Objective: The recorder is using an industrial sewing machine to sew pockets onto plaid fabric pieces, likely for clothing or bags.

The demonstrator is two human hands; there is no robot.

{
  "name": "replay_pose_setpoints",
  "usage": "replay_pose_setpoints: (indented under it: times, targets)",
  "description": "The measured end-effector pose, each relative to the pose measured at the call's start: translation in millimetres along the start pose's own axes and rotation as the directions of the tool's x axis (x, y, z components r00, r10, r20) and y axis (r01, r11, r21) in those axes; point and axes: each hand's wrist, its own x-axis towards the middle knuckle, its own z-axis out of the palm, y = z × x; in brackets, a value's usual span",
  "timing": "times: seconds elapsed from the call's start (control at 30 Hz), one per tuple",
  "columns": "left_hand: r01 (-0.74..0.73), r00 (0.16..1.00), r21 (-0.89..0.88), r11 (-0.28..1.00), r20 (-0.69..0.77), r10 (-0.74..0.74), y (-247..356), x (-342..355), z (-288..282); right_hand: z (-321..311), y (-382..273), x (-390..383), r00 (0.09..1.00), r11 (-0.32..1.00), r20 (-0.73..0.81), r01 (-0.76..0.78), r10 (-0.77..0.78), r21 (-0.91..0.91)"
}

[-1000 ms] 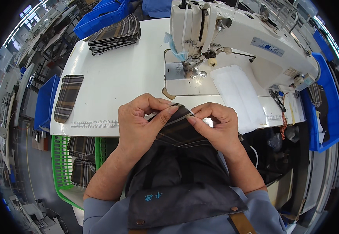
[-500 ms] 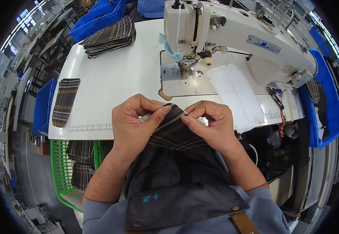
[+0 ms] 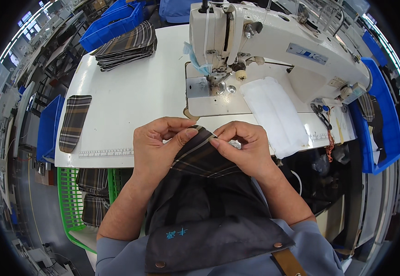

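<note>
A dark plaid fabric piece hangs between my hands over my lap, just in front of the table edge. My left hand pinches its upper left edge between thumb and forefinger. At the upper right edge, beside a pale strip, my right hand pinches the same cloth. Beyond my hands stands a white sewing machine, its needle area above a metal plate. One plaid piece lies flat at the table's left end, and a stack of plaid pieces rests farther back.
White cloth lies under the machine arm, near scissors. A green basket with plaid pieces stands below the table's left side. Blue bins sit behind the stack, and another blue bin is at the right.
Both hands keep their pinch on the plaid fabric, with the right fingers shifted slightly left along its edge. The whole view has shifted slightly.
</note>
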Motion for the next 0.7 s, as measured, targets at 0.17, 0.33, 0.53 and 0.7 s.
replay_pose_setpoints:
  times: [0.17, 0.33, 0.53, 0.7]
  targets:
    - [0.045, 0.999, 0.026, 0.999, -0.002, -0.045, 0, 4, 6, -6, 3, -6, 0.999, 0.999, -0.045, 0.012, -0.014, -0.052]
    - [0.038, 0.999, 0.043, 0.998, 0.017, -0.039, -31, 24, 12, -10, 24, 11, 0.998, 0.995, -0.052, -0.024, 0.018, -0.102]
    - [0.065, 0.997, 0.026, 0.998, 0.027, -0.066, -35, 22, 7, -8, 21, 9, 0.996, 0.995, -0.066, -0.057, 0.051, -0.08]
    - [0.107, 0.993, 0.028, 0.994, 0.054, -0.109, -43, 25, 2, -7, 23, 12, 0.995, 0.991, -0.034, -0.102, 0.099, -0.085]
